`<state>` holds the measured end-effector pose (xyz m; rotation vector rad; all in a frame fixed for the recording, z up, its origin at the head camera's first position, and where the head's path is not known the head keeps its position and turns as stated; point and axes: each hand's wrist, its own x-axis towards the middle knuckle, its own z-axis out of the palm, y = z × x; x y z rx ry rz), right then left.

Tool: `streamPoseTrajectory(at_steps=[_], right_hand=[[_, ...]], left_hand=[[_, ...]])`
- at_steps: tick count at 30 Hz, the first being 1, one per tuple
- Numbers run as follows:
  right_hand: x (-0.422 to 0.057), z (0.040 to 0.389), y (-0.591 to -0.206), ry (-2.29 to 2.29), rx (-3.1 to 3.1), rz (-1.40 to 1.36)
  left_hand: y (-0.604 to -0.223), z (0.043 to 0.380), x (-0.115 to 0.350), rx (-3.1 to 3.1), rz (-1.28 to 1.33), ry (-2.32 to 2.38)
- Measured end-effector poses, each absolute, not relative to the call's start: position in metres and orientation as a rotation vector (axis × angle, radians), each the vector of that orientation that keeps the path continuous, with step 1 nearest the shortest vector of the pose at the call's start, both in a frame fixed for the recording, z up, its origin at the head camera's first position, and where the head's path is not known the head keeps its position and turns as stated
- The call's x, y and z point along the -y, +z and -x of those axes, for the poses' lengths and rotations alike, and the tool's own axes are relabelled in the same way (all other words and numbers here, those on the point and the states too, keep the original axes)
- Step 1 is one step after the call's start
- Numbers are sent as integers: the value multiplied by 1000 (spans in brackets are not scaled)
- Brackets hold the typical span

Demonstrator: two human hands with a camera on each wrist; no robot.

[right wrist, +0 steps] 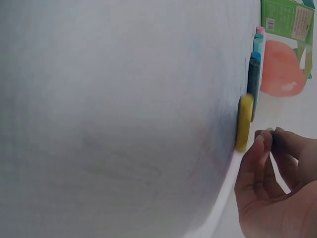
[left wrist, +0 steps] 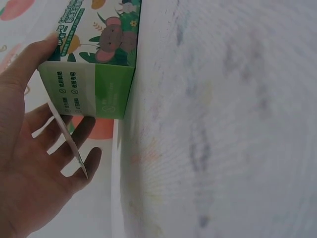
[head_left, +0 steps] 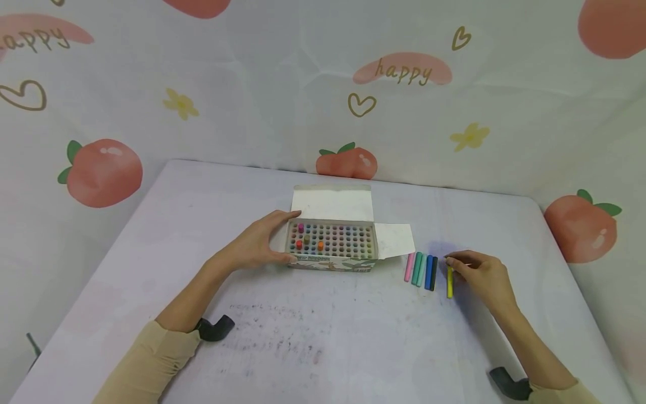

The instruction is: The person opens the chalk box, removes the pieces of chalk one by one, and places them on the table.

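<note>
An opened cardboard chalk box point(head_left: 333, 264) stands near the table's middle. My left hand point(head_left: 257, 238) grips its left end, thumb at the front edge and a finger at the back corner. In the left wrist view, a side flap point(left wrist: 67, 134) passes in front of several fingers. A yellow chalk stick point(head_left: 450, 283) lies below my right hand point(head_left: 481, 278). In the right wrist view, the yellow chalk point(right wrist: 243, 124) is blurred and looks apart from the bunched fingertips point(right wrist: 262, 139). Whether those fingers pinch anything small is unclear.
Pink chalk point(head_left: 409, 267), green chalk point(head_left: 416, 268), blue chalk point(head_left: 428, 272) and black chalk point(head_left: 434, 273) lie in a row right of the box. A few coloured sticks, one orange point(head_left: 320, 246), stand in the box's holed insert. A side flap point(head_left: 395, 238) sticks out rightward.
</note>
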<state>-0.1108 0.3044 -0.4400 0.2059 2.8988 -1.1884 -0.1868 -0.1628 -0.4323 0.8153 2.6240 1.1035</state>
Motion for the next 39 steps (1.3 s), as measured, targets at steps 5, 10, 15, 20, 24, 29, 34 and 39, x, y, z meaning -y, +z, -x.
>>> streamPoseTrajectory(at_steps=[5,10,15,20,24,29,34,39], right_hand=[[-304,110,-440,-1226,-2891,-190],[-297,109,-434,-1246,-2907,-153],[-288,112,-426,-1275,-2956,-61],[-274,117,-418,-1351,-2972,34],[-261,121,-411,-1437,-2950,116],[-242,126,-403,-1548,-2887,189],[-225,129,-399,-1606,-2830,241],[-211,133,-400,-1673,-2779,293]], left_hand=[[-432,187,163,-2628,-814,1101],[-433,186,163,-2627,-810,1097],[-433,186,163,-2631,-809,1102],[-433,187,163,-2625,-811,1107],[-433,187,163,-2621,-804,1108],[-432,187,162,-2628,-792,1106],[-434,187,162,-2628,-800,1104],[-434,187,163,-2633,-806,1100]])
